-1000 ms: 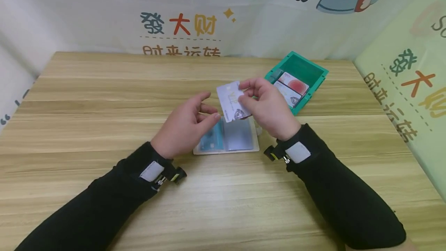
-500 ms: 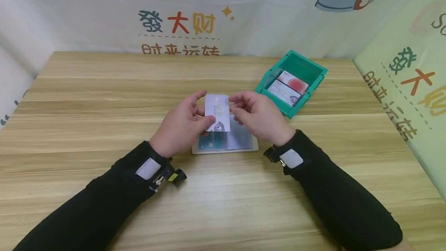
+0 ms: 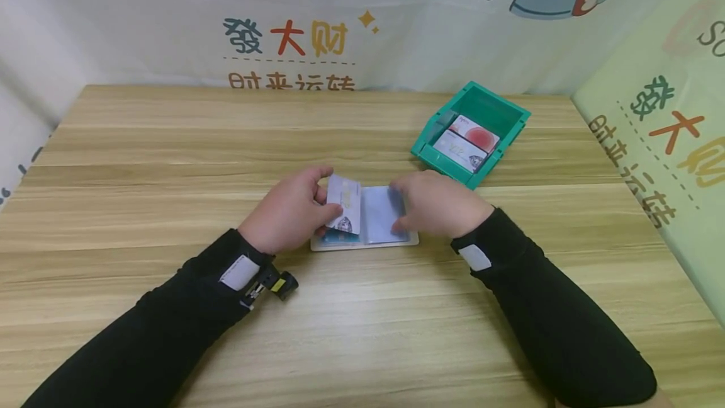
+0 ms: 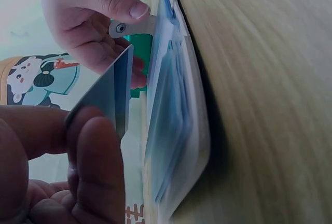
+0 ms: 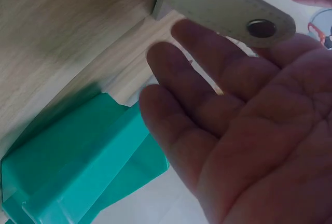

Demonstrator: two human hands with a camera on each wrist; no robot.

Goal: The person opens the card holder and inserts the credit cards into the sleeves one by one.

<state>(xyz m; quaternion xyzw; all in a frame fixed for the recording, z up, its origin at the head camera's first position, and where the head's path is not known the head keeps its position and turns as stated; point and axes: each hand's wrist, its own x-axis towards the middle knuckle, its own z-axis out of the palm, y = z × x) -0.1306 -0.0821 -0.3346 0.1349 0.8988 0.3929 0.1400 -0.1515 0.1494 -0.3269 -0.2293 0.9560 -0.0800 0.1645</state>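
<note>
In the head view, my left hand (image 3: 286, 209) pinches a white VIP card (image 3: 344, 201) between thumb and fingers. The card tilts over the left side of an open card holder (image 3: 382, 216) with clear sleeves. A blue card (image 3: 342, 238) shows in the left sleeve, partly covered. My right hand (image 3: 447, 203) is at the holder's right edge, its thumb over the right sleeve. In the right wrist view its fingers are loosely bent beside the holder's snap strap (image 5: 223, 9). The left wrist view shows the pinched card (image 4: 106, 92) held apart from the sleeves.
A green bin (image 3: 512, 119) stands at the back right of the wooden table (image 3: 362, 326). Inside it lie a red-and-white card (image 3: 478, 134) and another white VIP card (image 3: 459, 151). A printed cloth (image 3: 419, 49) hangs behind the table.
The VIP card passed from my right hand to my left and came down over the holder's left side. My right hand let go of it and moved down to the holder's right edge.
</note>
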